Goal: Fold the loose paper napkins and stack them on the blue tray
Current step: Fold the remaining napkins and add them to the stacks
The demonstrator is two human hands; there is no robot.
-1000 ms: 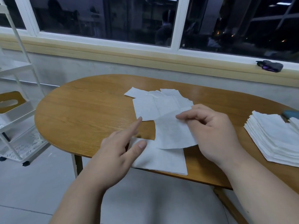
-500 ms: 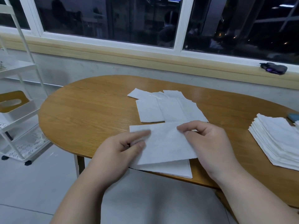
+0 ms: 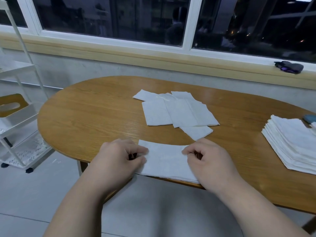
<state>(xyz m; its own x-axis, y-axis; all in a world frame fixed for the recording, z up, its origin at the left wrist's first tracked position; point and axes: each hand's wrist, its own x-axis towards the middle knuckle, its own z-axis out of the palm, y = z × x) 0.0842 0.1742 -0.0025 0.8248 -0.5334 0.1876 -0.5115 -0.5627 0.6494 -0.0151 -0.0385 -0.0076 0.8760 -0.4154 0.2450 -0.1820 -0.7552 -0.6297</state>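
Observation:
A white paper napkin [image 3: 165,160] lies folded over at the near edge of the wooden table [image 3: 95,113]. My left hand [image 3: 118,159] pinches its left end and my right hand [image 3: 211,161] pinches its right end, fingers curled on the paper. Several loose napkins [image 3: 177,112] lie overlapping in the middle of the table. A tall stack of folded napkins [image 3: 290,142] sits at the right edge of the view; a small blue corner of the tray [image 3: 309,118] shows behind it, the rest hidden.
A white wheeled shelf cart [image 3: 15,120] with a wooden-topped box stands left of the table. A dark cloth bundle [image 3: 289,66] lies on the window sill at the back right. Grey floor lies below the table's near edge.
The napkin that my right hand held up has been brought down onto the one at the near edge. Both hands moved to its ends and closed on it.

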